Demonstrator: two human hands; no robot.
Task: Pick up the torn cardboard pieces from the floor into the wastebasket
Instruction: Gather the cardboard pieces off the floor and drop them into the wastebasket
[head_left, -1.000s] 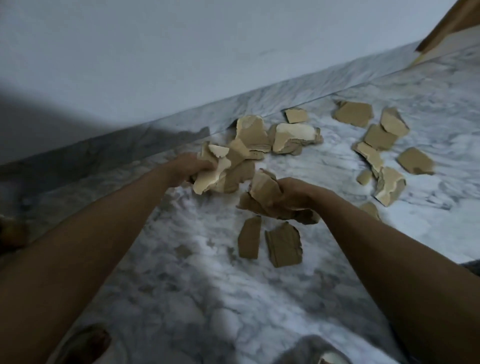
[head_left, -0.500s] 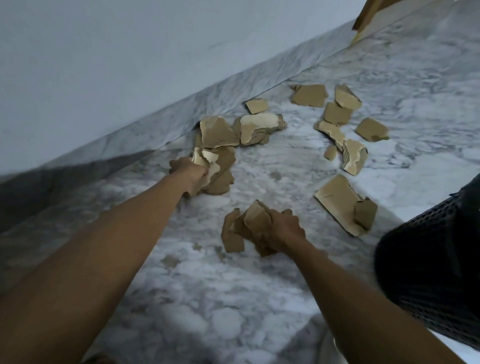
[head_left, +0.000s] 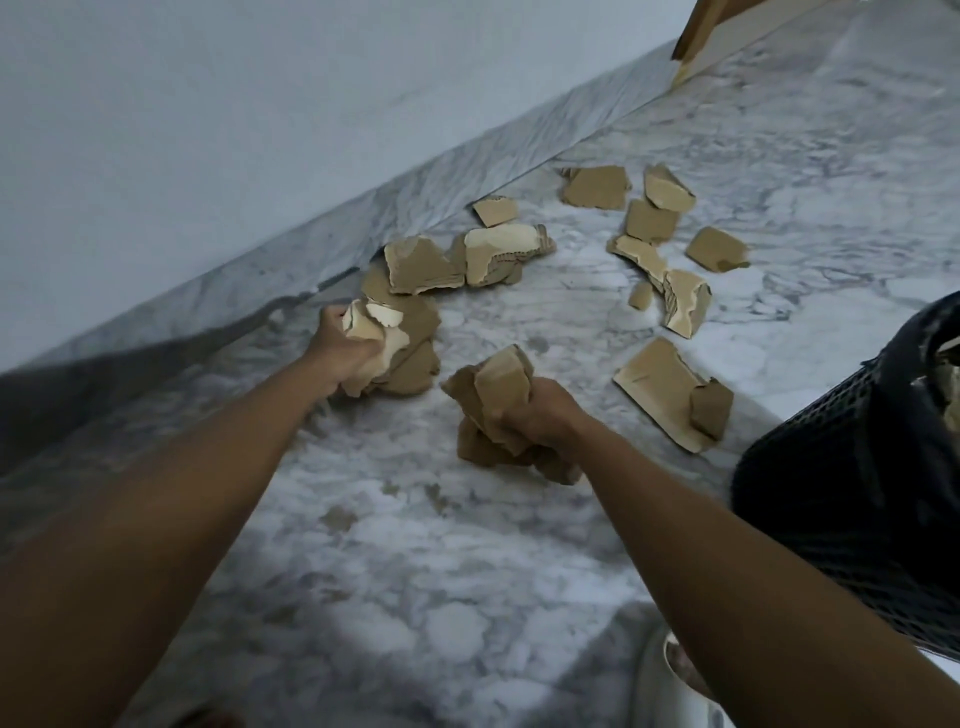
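Two wads: each hand already grips a bunch of torn cardboard, both low over the marble floor (head_left: 519, 597).
Right wad (head_left: 498, 400): crumpled brown pieces clenched in the right hand (head_left: 540, 415), fingers curled tight round them, some ends hanging below the fist.
Left wad (head_left: 384, 338): pale and brown pieces gripped in the left hand (head_left: 343, 348), close to the skirting (head_left: 467, 171) along the floor's far edge.
Key relation: the basket (head_left: 857, 493) stands at the right edge of view, its rim up and to the right of the right hand; the right wad is much the nearer of the two, while the left wad is well apart from it, with the right arm lying between.
Basket: black mesh, open top partly in view, scraps seemingly already inside.
Judgement: the right hand looks best placed to go first, sweeping rightward and up over the rim; the left would have to cross the body.
Loose pieces, near: a big flat piece (head_left: 660, 384) with a smaller one (head_left: 709, 408) resting on its right end, lying between the right hand and the basket.
Loose pieces, far: a cluster by the skirting (head_left: 467, 260) just beyond the left hand, and a scatter (head_left: 660, 244) further right.
Progress: many pieces remain on the floor, so by my reading the job is far from done.
Risk: hanging ends of the right wad may drop short of the rim.
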